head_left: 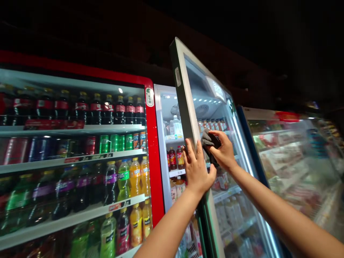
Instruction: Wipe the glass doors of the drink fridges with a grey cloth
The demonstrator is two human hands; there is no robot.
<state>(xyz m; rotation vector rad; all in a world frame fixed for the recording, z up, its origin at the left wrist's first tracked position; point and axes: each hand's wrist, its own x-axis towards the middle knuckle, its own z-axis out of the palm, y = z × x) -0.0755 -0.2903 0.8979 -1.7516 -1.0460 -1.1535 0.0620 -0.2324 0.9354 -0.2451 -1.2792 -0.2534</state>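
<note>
A glass fridge door with a pale frame stands swung out in the middle of the head view. Against its edge rests my left hand, fingers stretched out and spread. My right hand is closed around a dark grey cloth, pressed at the inner side of the door frame, close to the left fingertips. Part of the cloth is hidden behind my right fingers. Behind the door, the lit cabinet shows bottles and cartons on its shelves.
To the left stands a red-framed drinks fridge with rows of cola bottles, cans and coloured soft drinks behind glass. Another glass-fronted fridge with packaged goods stands to the right, blurred. The upper background is dark.
</note>
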